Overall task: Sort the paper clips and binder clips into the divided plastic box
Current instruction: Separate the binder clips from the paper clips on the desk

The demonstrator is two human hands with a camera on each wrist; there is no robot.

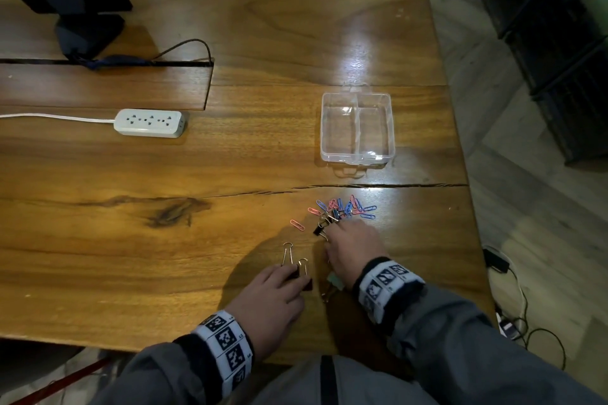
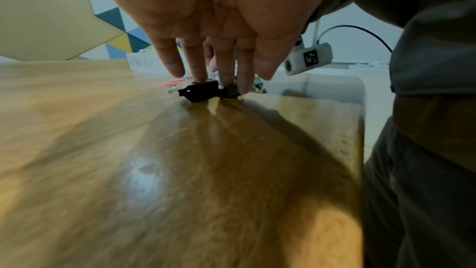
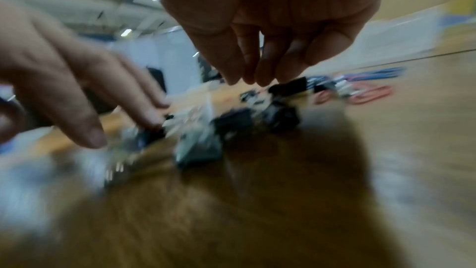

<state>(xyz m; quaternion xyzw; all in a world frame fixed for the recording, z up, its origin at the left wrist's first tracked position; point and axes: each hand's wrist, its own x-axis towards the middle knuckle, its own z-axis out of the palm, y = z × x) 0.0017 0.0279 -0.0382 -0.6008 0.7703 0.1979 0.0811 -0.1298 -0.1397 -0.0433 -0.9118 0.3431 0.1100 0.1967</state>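
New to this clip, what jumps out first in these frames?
Both hands work at the near edge of the wooden table: the left hand has straight fingertips on two black binder clips, and the right hand reaches into the mixed pile. Just beyond lie the pink and blue paper clips. Farther back, the clear divided box holds nothing yet.

A glossy, varnished wood counter carries a clear, smooth plastic box. Coated wire paper clips lie beside matt black binder clips with shiny metal handles.
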